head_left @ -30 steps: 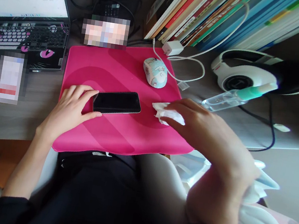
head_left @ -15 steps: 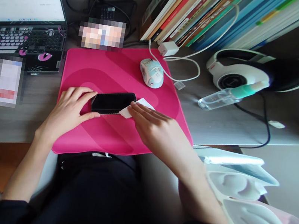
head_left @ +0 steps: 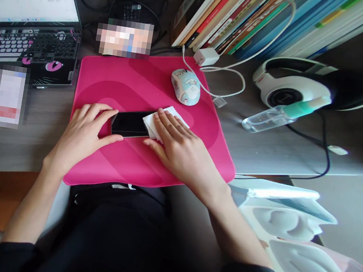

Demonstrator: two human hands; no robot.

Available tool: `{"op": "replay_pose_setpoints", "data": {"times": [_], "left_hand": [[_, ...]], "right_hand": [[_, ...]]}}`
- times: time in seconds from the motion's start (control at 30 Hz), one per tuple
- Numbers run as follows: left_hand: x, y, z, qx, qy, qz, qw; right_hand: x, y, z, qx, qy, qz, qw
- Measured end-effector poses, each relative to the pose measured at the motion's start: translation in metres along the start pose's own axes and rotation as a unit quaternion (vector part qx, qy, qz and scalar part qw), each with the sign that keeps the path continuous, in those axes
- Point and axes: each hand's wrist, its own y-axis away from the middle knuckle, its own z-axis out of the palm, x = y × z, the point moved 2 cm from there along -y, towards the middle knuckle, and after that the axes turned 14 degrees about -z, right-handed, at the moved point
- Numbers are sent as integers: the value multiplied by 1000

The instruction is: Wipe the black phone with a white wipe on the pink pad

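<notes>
A black smartphone [head_left: 130, 123] lies screen up on the pink desk mat [head_left: 122, 71]. At its left end, my left hand [head_left: 84, 132] grips it by the edges, the thumb at the near corner and the fingers at the far corner. My right hand [head_left: 177, 137] presses a folded white tissue [head_left: 149, 124] onto the phone's right part. The fingers there lie long and close together on top of the tissue, with the thumb low at the phone's near edge. Tissue and hand hide the phone's right end.
A patterned mouse [head_left: 185, 87] sits on the mat beyond my right hand. Past it are a white charger [head_left: 206, 56] with its cable, a spray bottle [head_left: 267, 118] lying down, headphones [head_left: 287, 90] and a row of books [head_left: 234, 18]. A laptop [head_left: 25, 51] stands at left.
My right hand has turned flatter over the tissue and its thumb now shows. The tissue has shifted slightly left, covering more of the phone. My left hand has stayed in place.
</notes>
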Motion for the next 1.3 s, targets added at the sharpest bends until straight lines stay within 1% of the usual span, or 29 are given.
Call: {"op": "replay_pose_setpoints", "data": {"times": [0.1, 0.17, 0.23, 0.37, 0.47, 0.53, 0.63, 0.73, 0.8, 0.9, 1.0, 1.07, 1.2, 1.3], "left_hand": [[1, 0, 0, 2, -4, -8, 1000], [1, 1, 0, 0, -3, -5, 1000], [0, 0, 0, 0, -1, 0, 1000], [-1, 0, 0, -2, 4, 5, 1000], [-1, 1, 0, -1, 3, 0, 1000], [0, 1, 0, 0, 3, -4, 1000], [0, 1, 1, -1, 5, -5, 1000], [0, 1, 2, 0, 6, -5, 1000], [-1, 1, 2, 1, 7, -2, 1000], [-2, 1, 3, 2, 9, 2, 1000], [-2, 1, 3, 4, 6, 2, 1000], [-2, 1, 3, 7, 3, 0, 1000], [-2, 1, 4, 11, 2, 2, 1000], [-2, 0, 5, 12, 4, 2, 1000]], "right_hand": [[-19, 8, -11, -22, 28, -13, 999], [-27, 10, -13, -26, 39, -13, 999], [-26, 7, -9, -18, 33, -4, 999], [-5, -6, 10, 2, -3, 8, 1000], [6, -11, 13, 1, -27, 1, 1000], [1, -8, 8, 0, -26, 0, 1000], [-17, 0, -4, -19, -6, -3, 1000], [-30, 3, -5, -28, -3, -8, 1000], [-27, -1, 1, -16, -14, -7, 1000], [-14, -11, 13, 2, -34, -3, 999], [-6, -16, 17, -3, -38, -3, 999], [-11, -14, 13, -13, -30, -9, 999], [-30, -4, 4, -23, -10, -24, 999], [-36, -3, 5, -18, -11, -38, 999]]}}
